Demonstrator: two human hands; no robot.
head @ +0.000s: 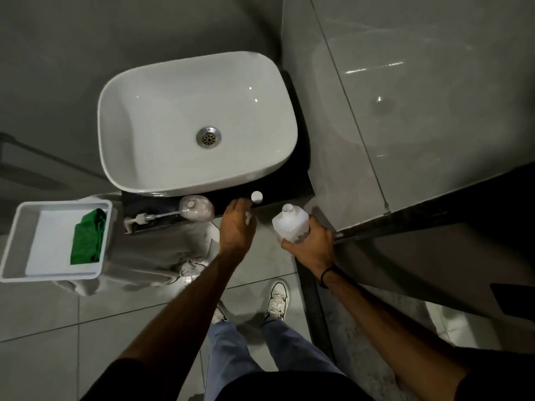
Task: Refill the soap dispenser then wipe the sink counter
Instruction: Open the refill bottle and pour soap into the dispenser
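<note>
A clear soap dispenser bottle (197, 208) stands with its neck uncovered on the black counter (292, 186), in front of the white basin (197, 123). Its pump head (142, 219) with tube lies on the counter to the left. My right hand (311, 246) grips a white refill bottle (291, 222), uncapped, held just off the counter's front edge. A small white cap (256, 196) rests on the counter near it. My left hand (237, 227) hovers by the counter edge between dispenser and cap, fingers loosely apart, with something small and white at the fingertips.
A white plastic tray (31, 241) holding a green cloth (88, 237) sits to the left, over a grey bin bag. Grey tiled wall rises on the right. My shoes and jeans stand on the tiled floor below.
</note>
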